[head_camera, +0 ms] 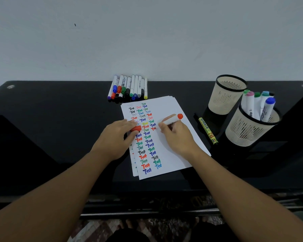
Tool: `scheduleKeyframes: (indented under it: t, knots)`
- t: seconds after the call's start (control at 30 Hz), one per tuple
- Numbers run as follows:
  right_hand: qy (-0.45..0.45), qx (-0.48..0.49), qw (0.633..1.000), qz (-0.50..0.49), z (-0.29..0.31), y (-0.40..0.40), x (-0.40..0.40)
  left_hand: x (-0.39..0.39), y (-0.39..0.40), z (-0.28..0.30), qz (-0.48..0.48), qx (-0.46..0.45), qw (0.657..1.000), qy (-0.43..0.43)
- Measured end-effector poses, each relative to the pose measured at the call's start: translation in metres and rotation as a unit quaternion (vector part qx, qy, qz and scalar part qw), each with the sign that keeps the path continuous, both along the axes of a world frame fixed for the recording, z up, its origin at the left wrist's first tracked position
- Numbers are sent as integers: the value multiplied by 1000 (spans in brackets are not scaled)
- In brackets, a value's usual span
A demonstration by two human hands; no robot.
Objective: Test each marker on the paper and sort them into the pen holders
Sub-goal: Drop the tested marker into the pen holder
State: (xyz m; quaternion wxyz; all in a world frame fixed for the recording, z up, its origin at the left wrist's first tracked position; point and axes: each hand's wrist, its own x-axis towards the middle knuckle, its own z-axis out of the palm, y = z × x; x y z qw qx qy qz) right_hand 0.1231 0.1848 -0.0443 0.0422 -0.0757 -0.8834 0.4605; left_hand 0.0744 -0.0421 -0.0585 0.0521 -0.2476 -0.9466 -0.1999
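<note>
Red-ended marker (172, 120) tilted, tip seemingly on scribbled paper (166, 109), markers (129, 88) behind, pen holders (226, 95) right.

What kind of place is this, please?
Probably a home desk: a black tabletop against a plain wall, mesh pen holders, markers, and patterned floor tiles below.

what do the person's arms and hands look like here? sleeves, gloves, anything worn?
Both arms are bare from the bottom edge of the frame to the fingertips: no sleeves in view. The left hand and right hand have no gloves, and no rings, watch, bands or wrist straps show. No cables, markers or tags on either forearm. Nails look short and unpainted, though small in the picture.
</note>
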Motion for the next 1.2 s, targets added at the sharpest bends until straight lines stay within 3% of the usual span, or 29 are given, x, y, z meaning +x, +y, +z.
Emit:
scheduleKeyframes:
  t: [0.2,0.47,0.7,0.93,1.1,1.2]
  knots:
    - [0,-20,1000,-6,0,1,0,0,-1,-1,1,2,1000,2]
    - [18,20,1000,12,2,0,2,0,0,-2,3,2,1000,3]
    - [2,-16,1000,-10,0,0,0,-2,0,-2,-2,5,1000,2]
    - [21,6,1000,-6,-1,1,1,1,-3,-5,14,34,998,48]
    - [104,-101,989,-5,0,6,3,2,-3,-4,26,26,997,72]
    - [111,-96,989,-2,-2,5,3,2,-3,-3,23,28,997,69]
